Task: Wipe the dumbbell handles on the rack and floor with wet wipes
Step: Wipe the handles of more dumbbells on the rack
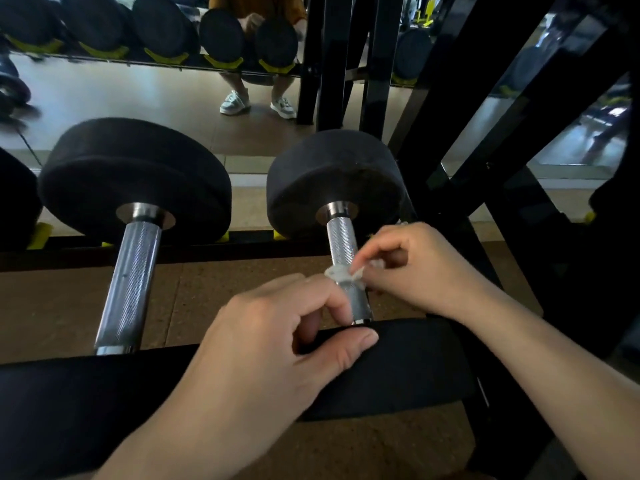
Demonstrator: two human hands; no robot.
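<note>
Both hands are on the right-hand dumbbell handle (346,268) on the rack's bottom tier (242,240). A small wet wipe (343,273) is wrapped around the knurled bar about mid-length. The right hand (412,268) pinches 1 end of it; the left hand (277,337) has fingers curled at the other end, thumb resting on the near weight head (398,362).

Risks from here, as I judge them:
- The wipe is bunched into a thin strip, so contact area is small. Sliding it will likely leave streaks unwiped, especially on the underside.
- Knurling may snag and tear the thin wet sheet if pulled hard.
- The dumbbell may roll in its cradle under sideways tugging.
- The neighbouring handle (130,282) on the left looks untouched.
</note>
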